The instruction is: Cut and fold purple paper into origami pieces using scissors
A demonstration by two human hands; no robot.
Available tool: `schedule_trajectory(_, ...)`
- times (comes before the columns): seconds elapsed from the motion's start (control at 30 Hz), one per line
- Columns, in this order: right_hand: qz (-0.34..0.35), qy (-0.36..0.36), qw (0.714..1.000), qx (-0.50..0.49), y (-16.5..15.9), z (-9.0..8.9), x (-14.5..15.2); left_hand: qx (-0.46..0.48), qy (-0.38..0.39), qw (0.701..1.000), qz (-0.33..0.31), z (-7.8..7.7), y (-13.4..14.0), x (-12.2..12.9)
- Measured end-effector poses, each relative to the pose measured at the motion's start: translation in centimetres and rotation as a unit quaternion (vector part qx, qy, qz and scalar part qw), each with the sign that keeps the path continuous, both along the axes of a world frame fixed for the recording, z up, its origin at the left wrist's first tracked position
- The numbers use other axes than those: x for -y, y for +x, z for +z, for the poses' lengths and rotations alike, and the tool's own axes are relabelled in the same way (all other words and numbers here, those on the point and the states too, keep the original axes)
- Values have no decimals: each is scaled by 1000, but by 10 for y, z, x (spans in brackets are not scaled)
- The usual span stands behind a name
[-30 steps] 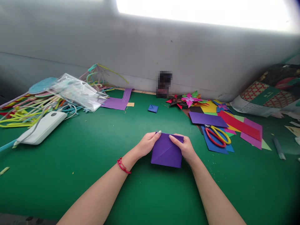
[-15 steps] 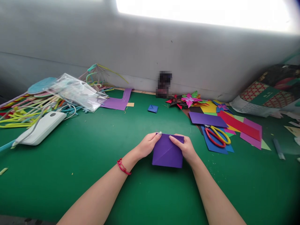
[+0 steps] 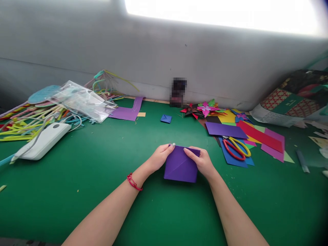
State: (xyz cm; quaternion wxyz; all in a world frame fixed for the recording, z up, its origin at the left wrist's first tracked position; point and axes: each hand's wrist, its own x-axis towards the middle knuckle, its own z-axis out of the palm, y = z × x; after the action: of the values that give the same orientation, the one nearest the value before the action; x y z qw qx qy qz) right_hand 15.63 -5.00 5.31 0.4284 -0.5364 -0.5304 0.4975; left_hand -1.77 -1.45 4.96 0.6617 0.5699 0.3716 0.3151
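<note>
A square of purple paper, with a diagonal crease across its face, is held between both hands above the green table. My left hand pinches its far left corner, thumb on top and the other fingers behind. At the far right corner my right hand grips it in the same way, its thumb lying along the upper edge. The fingers underneath the paper are hidden. Beyond the hands lies a small folded blue paper piece.
Red-and-yellow-handled scissors rest on coloured sheets at the right. Behind them sit folded paper flowers. At the left are a white power bank-like device, pipe cleaners and a clear plastic bag. A patterned bag stands far right.
The purple paper has shifted very slightly left and its near edge tilts a little. Both hands keep their hold. The whole view has moved slightly.
</note>
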Motion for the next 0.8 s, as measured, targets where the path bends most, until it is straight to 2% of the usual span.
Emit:
schedule_trajectory(0.13,0,11,1000,13,0,0,0,-19,88,995,36,2,1,-1)
schedule_trajectory(0.27,4,15,1000,20,0,-1,0,-67,189,976,83,3,-2,-4)
schedule_trajectory(0.43,-9,19,999,30,1,-1,-2,-105,274,951,92,4,-4,-5)
schedule_trajectory(0.53,-35,19,999,25,3,-2,-3,-86,250,958,113,3,-3,-5)
schedule_trajectory(0.67,-61,20,998,13,5,-3,-4,-25,129,981,142,-3,-3,-10)
schedule_trajectory(0.8,-60,22,998,-1,6,-3,-4,9,69,986,149,-5,-3,-15)
